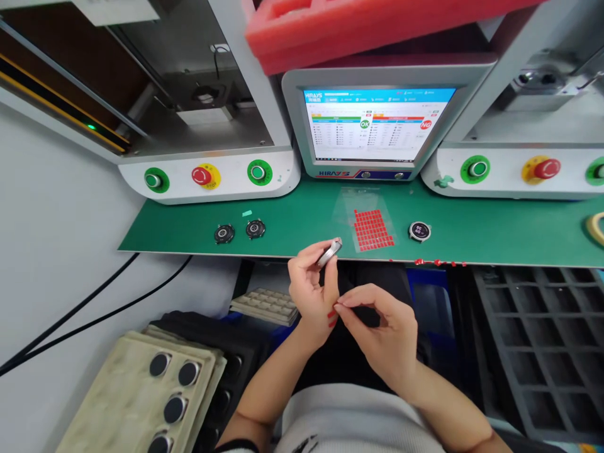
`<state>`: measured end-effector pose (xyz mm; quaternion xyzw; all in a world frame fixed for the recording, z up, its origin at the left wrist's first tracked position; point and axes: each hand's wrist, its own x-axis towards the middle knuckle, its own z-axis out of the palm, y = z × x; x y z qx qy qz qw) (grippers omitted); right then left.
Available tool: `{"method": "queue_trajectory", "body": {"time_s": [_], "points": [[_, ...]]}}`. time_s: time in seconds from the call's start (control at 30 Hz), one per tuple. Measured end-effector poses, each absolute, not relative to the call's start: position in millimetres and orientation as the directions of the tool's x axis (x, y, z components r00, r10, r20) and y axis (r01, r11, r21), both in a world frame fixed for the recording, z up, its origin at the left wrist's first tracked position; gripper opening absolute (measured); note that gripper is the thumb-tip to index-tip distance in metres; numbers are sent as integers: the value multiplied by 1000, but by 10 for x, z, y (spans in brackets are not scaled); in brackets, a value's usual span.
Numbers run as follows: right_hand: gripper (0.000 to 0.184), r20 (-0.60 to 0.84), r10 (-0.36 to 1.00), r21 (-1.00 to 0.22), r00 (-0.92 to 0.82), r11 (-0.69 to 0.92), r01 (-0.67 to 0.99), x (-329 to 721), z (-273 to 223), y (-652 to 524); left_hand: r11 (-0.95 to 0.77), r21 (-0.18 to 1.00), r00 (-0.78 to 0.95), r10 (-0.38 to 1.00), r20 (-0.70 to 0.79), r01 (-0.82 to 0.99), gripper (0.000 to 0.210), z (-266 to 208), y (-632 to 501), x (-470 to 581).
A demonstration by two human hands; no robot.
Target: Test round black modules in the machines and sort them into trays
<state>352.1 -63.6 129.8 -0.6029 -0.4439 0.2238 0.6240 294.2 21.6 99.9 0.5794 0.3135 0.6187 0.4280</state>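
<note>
My left hand (312, 283) grips a silver watch case (329, 253) on edge between thumb and fingers, just off the bench's front edge. Several red stickers (332, 318) cling to the base of that hand, near the wrist. There my right hand (384, 330) pinches with thumb and forefinger at one of the red stickers. Beyond the hands, a clear sheet of red stickers (370, 228) lies on the green bench. To its right sits a watch case with a lit display (419, 231). Two dark watch cases (255, 228) lie on the left, backs up.
Behind the bench stand a monitor (377, 132) and two machines with green buttons and red stop knobs (202, 175). Red scraps (436, 262) stick along the front edge. Cream trays with round watch parts (174, 408) are at lower left, a dark compartment tray (533, 340) at right.
</note>
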Motion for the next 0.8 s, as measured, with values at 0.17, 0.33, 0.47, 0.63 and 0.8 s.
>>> {"method": "queue_trajectory", "body": {"time_s": [0.17,0.33,0.47,0.63,0.8], "points": [[13,216,803,-972,556,122,201,3517,1309,-653,-478,868,29,874,486,-133,19,1000,228,2958],[16,224,829,-972,512,150,183,3542,1291,-695,-493,862,36,865,500,-118,19,1019,216,2959],[20,344,831,-933,437,252,256,3590,1301,-701,-462,876,36,882,471,-140,19,1060,204,2966],[26,468,804,-861,366,322,394,3649,1383,-755,-316,925,80,938,338,-210,20,1107,210,2968],[26,427,751,-898,503,289,330,3719,1375,-832,171,922,360,932,-37,-347,33,1221,248,2856]]}}
